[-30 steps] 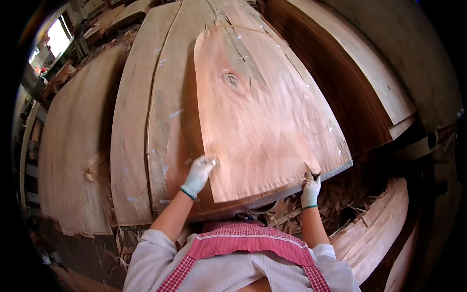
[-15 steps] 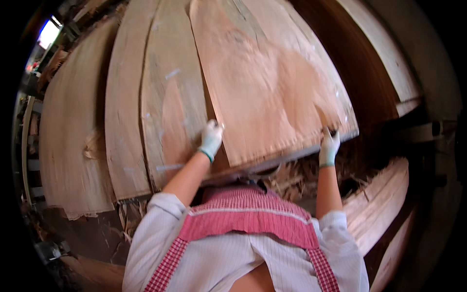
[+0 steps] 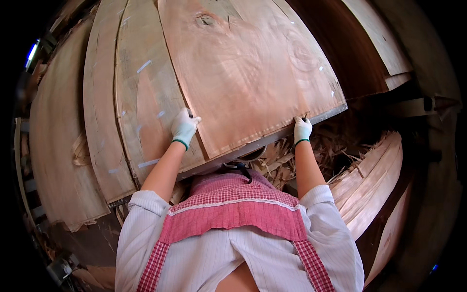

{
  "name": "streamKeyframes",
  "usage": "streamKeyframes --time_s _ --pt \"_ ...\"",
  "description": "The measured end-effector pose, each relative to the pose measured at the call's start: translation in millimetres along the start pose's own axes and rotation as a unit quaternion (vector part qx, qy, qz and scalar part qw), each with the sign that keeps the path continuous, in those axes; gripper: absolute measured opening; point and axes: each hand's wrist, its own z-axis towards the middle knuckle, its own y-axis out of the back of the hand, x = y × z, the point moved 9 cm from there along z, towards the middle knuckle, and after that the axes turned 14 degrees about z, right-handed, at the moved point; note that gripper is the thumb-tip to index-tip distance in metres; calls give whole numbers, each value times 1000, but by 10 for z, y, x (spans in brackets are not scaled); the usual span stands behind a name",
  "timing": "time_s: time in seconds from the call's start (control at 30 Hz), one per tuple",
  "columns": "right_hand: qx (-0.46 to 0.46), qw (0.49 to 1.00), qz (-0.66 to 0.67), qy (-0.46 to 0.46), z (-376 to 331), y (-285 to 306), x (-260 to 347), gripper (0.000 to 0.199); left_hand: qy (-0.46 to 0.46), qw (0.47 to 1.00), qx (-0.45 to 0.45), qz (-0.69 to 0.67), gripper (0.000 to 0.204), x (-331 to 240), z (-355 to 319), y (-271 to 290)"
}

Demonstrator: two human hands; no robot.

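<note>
A broad sheet of reddish wood veneer [image 3: 243,82] with a knot near its far end lies over paler veneer on the table. My left hand [image 3: 185,127], in a white glove with a green cuff, is closed on the sheet's left edge. At its near edge, toward the right corner, my right hand [image 3: 302,129] pinches the veneer in a matching glove; the fingertips are partly hidden. Left of the sheet is a paler veneer strip [image 3: 146,104] with several short pieces of whitish tape on it.
More long veneer sheets [image 3: 61,131] lie at the far left, one with a torn near end. Below the table's metal edge [image 3: 272,137] are veneer scraps [image 3: 279,160]. A bundle of veneer [image 3: 372,180] leans at the right, below a dark beam [image 3: 406,108].
The sheet's near right part, rippled before, now lies flatter. Both hands keep their hold on its edges. The whole view has shifted, so table and hands appear farther left and higher.
</note>
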Motion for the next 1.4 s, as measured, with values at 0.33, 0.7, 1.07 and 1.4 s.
streamKeyframes --time_s 0.33,0.7,1.07,1.4 --pt "-61 996 -60 -5 -147 47 120 21 -4 999 -18 -27 40 8 -60 18" --pt "-58 996 -52 38 -22 121 -24 22 1 999 -36 -32 40 -14 -105 41" --pt "-30 998 -20 54 -92 81 43 30 23 998 -49 -45 38 56 -79 -49" --pt "-3 997 -26 66 -55 116 9 25 54 991 -114 -44 34 64 -168 -97"
